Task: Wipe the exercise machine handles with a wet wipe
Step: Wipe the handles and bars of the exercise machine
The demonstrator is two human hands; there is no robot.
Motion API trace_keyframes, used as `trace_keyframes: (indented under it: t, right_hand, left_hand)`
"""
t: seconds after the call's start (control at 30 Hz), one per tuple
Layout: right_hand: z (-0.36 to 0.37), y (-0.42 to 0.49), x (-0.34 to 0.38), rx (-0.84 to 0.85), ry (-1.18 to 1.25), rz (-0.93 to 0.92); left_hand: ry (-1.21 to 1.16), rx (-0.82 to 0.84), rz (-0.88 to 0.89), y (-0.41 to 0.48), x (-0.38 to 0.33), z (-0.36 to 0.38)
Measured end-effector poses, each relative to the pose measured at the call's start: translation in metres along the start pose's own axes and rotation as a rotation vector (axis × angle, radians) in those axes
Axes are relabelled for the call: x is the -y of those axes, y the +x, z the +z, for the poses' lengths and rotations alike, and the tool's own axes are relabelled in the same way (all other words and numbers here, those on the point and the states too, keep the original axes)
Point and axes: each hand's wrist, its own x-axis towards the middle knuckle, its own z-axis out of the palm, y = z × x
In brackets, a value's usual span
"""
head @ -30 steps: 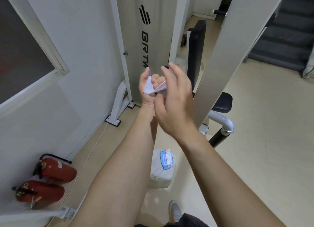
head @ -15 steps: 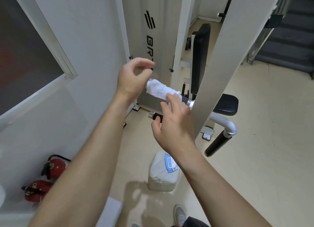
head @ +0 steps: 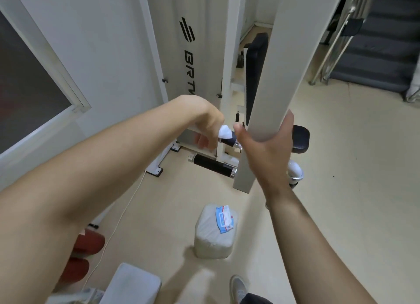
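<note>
clamping wet wipe (head: pixel 225 132) onto handle (head: pixel 229 141), left hand (head: pixel 209 125) fingers (head: pixel 202 142) curled, right hand (head: pixel 266 153) clasping post (head: pixel 279 76)

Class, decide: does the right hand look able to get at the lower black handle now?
Probably yes. The right hand grips the white post just above the lower black handle, which is bare; the left hand holds the wet wipe on the upper handle.

A gym: white weight machine (head: pixel 197 60), padded black seat (head: pixel 301 138).
</note>
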Motion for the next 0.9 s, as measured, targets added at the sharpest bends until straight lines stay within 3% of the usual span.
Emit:
trace_keyframes:
  t: [0.07,0.13,0.3,0.37,0.43,0.57,0.6,0.63,0.7,0.77,0.8,0.87,0.9]
  right_hand:
    - [0.0,0.01,-0.002,0.011,0.014,-0.002]
    - [0.002,0.013,-0.007,-0.032,0.034,-0.025]
    - [0.005,0.021,-0.018,-0.067,0.041,-0.049]
    - [0.006,0.022,-0.019,-0.04,0.026,-0.064]
    - [0.01,0.023,-0.02,-0.049,0.015,-0.078]
    - [0.017,0.022,-0.025,-0.103,0.018,-0.092]
    - [0.017,0.022,-0.026,-0.106,0.015,-0.1]
    - [0.017,0.024,-0.028,-0.11,0.009,-0.105]
    - [0.014,0.032,-0.029,-0.133,0.006,-0.106]
    - [0.013,0.041,-0.029,-0.142,0.014,-0.106]
    - [0.014,0.045,-0.03,-0.136,0.02,-0.11]
    - [0.016,0.048,-0.03,-0.132,0.031,-0.12]
    - [0.018,0.05,-0.03,-0.136,0.033,-0.124]
  left_hand:
    - [-0.049,0.007,0.042,-0.003,-0.001,-0.002]
    - [0.071,-0.12,0.049,-0.004,-0.003,0.002]
    - [0.415,-0.848,0.076,0.013,0.003,0.047]
    - [0.481,-0.967,0.09,0.012,0.007,0.049]
    - [0.414,-0.732,0.086,0.012,0.006,0.033]
    - [-0.161,0.134,0.04,0.014,0.005,-0.016]
    - [-0.219,0.245,0.025,0.015,0.003,-0.021]
    - [-0.203,0.254,0.028,0.016,0.001,-0.021]
    - [-0.014,-0.046,0.046,0.018,-0.007,-0.009]
    - [0.203,-0.553,0.048,0.023,-0.014,0.014]
    - [0.282,-0.709,0.021,0.025,-0.015,0.024]
    - [0.379,-0.798,0.007,0.03,-0.013,0.029]
    - [0.385,-0.747,0.014,0.034,-0.012,0.022]
